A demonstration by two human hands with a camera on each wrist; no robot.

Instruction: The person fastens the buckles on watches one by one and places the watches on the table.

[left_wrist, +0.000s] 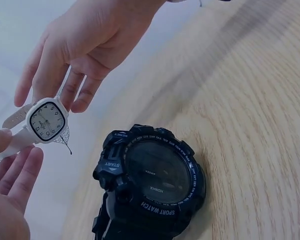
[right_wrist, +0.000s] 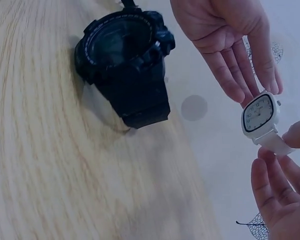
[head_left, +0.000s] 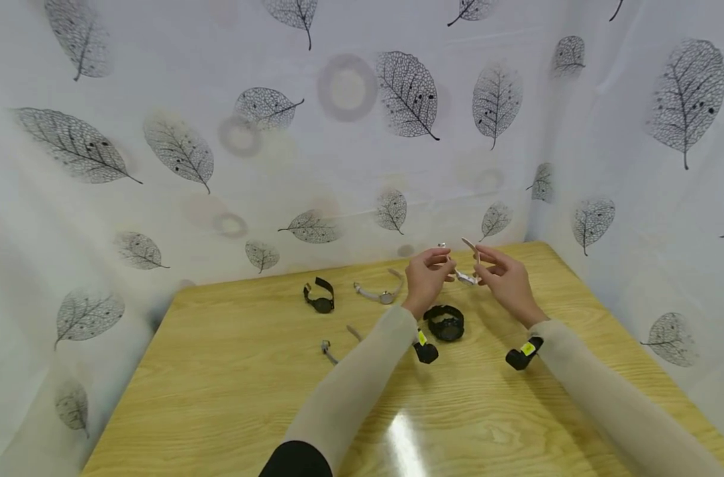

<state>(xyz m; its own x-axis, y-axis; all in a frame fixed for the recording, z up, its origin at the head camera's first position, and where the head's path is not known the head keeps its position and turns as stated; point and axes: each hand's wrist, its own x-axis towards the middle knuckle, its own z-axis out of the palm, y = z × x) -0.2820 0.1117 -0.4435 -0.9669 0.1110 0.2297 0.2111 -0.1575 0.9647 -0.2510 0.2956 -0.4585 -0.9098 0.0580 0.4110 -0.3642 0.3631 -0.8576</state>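
Observation:
A white wristwatch [head_left: 465,279] with a squarish face is held up over the far right of the table between both hands. My left hand [head_left: 426,281] pinches one side of its pale strap, thumb on top and fingers beneath in the left wrist view. The other strap is pinched by my right hand [head_left: 506,283], with the thumb on the band [right_wrist: 274,143] in the right wrist view. The dial [left_wrist: 47,120] faces the wrist cameras. Just below the hands, a chunky black sport watch [head_left: 448,324] stands on the table, its strap curved into a loop.
More watches lie on the wooden table [head_left: 230,384]: a black one [head_left: 322,305], a pale-strapped one [head_left: 387,297], and a grey strap [head_left: 328,352] partly hidden by the left forearm. A leaf-patterned curtain [head_left: 338,165] hangs behind the table and at its sides.

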